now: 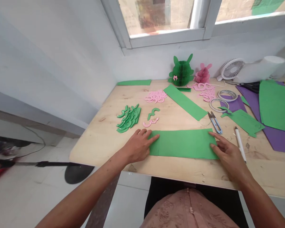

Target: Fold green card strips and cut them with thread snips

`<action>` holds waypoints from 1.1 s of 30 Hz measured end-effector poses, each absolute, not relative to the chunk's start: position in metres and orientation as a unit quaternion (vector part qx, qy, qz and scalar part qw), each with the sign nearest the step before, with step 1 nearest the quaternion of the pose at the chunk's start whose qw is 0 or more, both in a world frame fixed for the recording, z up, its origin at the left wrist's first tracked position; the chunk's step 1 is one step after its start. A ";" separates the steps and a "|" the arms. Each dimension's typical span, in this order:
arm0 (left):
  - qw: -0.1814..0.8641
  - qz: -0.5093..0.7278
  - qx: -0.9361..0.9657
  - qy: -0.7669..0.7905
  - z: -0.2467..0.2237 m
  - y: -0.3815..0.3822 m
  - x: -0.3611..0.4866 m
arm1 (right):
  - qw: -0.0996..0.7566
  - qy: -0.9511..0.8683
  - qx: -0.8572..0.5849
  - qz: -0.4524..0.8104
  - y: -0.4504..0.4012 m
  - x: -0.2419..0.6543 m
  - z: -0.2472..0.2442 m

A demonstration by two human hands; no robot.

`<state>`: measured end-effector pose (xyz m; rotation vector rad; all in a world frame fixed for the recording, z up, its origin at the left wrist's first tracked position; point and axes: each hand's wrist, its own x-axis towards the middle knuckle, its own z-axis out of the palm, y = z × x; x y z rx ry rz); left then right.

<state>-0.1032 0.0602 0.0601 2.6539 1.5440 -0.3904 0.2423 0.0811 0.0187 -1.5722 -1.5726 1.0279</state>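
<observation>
A long green paper strip lies flat near the table's front edge, with a crease line near its left end. My left hand rests on that left end, index finger stretched over the crease and the other fingers by the far corner. At the strip's right edge, my right hand touches the paper with thumb and index finger spread apart. Just beyond the strip are a small wavy green cutout and a wavy pink cutout. Blue-handled thread snips and a white pen lie near my right hand.
A pile of green cutouts and pink cutouts lie to the left. Another green strip, tape rolls and purple paper are on the table. Green and pink honeycomb paper figures and a fan stand behind.
</observation>
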 end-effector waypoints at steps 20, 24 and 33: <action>0.026 -0.123 0.853 0.506 0.060 0.059 -0.103 | 0.343 -0.609 -0.600 0.390 0.083 0.246 0.014; 0.023 -0.120 0.853 0.507 0.060 0.058 -0.103 | 0.342 -0.607 -0.603 0.388 0.082 0.245 0.014; 0.010 -0.097 0.848 0.520 0.057 0.053 -0.103 | 0.348 -0.614 -0.592 0.389 0.083 0.248 0.011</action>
